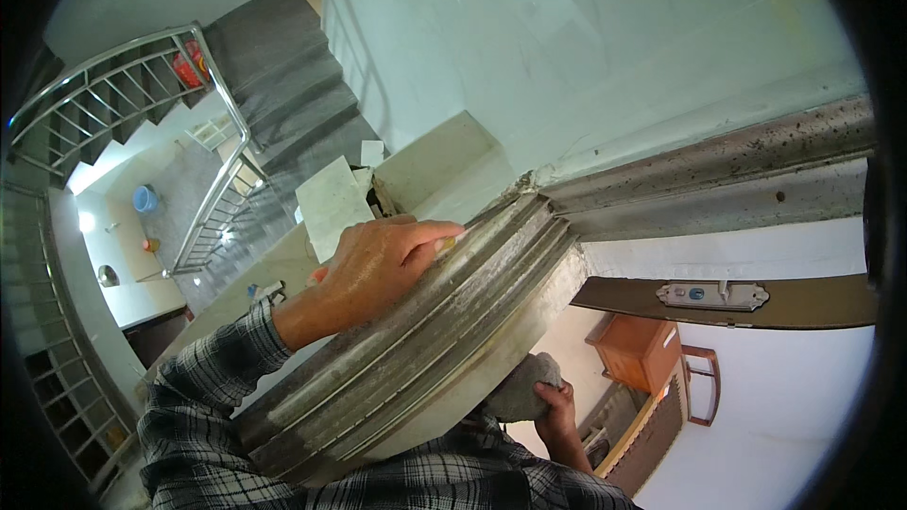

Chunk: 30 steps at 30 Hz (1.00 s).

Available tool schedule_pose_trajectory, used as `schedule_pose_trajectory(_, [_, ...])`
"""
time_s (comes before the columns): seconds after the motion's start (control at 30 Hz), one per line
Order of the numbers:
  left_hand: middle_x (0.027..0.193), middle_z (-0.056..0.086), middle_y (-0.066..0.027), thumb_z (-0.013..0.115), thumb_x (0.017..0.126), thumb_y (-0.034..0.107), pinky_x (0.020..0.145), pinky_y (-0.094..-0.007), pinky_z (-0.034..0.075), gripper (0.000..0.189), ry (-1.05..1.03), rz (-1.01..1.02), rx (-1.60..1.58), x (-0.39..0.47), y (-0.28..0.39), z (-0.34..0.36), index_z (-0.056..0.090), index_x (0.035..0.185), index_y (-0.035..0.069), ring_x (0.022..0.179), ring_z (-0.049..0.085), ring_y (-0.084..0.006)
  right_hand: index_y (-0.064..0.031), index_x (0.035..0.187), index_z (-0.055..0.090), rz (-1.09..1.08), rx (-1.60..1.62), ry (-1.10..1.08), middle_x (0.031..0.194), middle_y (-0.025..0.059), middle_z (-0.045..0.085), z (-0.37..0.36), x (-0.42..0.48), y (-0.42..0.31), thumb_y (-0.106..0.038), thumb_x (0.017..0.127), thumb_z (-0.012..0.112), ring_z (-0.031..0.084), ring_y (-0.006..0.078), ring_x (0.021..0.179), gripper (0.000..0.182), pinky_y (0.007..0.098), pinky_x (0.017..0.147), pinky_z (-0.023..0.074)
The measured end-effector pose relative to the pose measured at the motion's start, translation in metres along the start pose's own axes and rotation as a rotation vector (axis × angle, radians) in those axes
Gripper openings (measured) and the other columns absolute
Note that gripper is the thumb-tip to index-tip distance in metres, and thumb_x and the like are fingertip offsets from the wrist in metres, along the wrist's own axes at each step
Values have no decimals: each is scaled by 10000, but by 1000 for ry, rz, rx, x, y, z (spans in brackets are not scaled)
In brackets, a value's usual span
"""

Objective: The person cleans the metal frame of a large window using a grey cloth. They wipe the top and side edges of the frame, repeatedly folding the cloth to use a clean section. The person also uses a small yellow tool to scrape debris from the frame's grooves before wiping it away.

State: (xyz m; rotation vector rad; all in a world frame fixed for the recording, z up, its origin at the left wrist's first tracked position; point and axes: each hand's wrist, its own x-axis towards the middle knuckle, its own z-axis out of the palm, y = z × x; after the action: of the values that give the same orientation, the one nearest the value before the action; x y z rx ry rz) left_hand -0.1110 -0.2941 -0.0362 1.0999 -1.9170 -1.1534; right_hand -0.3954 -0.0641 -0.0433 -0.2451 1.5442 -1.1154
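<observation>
A grey, ridged door-frame moulding (425, 326) runs diagonally before me, with whitish dust or residue along its grooves. My left hand (375, 269) rests at its upper edge, fingertips pinching a small yellowish-white piece (448, 244) against the surface; most of that piece is hidden by the fingers. Lower right, beyond the moulding's pale inner side, my right hand (556, 407) grips a grey bundle (524, 389), which looks like a cloth or sponge; its exact kind is unclear. The moulding meets a speckled grey crosspiece (708, 170) at a rough corner.
A brown door (815, 301) with a metal handle plate (712, 295) stands at right, a wooden cabinet (631, 350) and chair (703, 386) below it. At left are grey stairs (283, 71), a metal railing (227, 99) and a blue bucket (145, 199). A pale slab (333, 202) lies behind my left hand.
</observation>
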Motion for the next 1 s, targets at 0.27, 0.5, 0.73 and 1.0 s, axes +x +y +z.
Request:
schedule_pose_trajectory(0.27, [736, 608, -101, 535, 901, 133, 577, -337, 474, 253, 291, 53, -55, 15, -30, 7, 661, 1119, 144, 629, 593, -241, 63, 1159, 556, 71, -17, 40, 1042, 135, 652, -1, -1, -3, -38, 736, 654, 636, 263, 957, 447, 376, 889, 496])
schedule_pose_trajectory(0.5, [735, 589, -92, 535, 899, 128, 545, -360, 456, 256, 28, 55, 138, 9, -17, 4, 653, 1126, 143, 610, 583, -232, 62, 1164, 547, 105, -10, 30, 1026, 139, 654, 0, 2, 4, -59, 747, 639, 644, 259, 939, 445, 376, 871, 508])
schedule_pose_trajectory(0.73, [916, 661, -98, 523, 925, 103, 663, -277, 459, 249, 310, -40, -61, 21, -32, -24, 643, 1135, 46, 753, 586, -150, 59, 1194, 528, 85, 33, 38, 1046, 141, 648, -1, 1, 7, -66, 757, 641, 644, 256, 931, 468, 374, 868, 510])
schedule_pose_trajectory(1.0, [719, 580, -64, 556, 910, 176, 568, -299, 395, 258, -119, -58, -134, -37, 21, -57, 676, 1127, 103, 598, 483, -135, 64, 1197, 531, 132, 71, 0, 1075, 141, 643, -5, -1, 20, -76, 756, 656, 639, 250, 950, 479, 378, 871, 509])
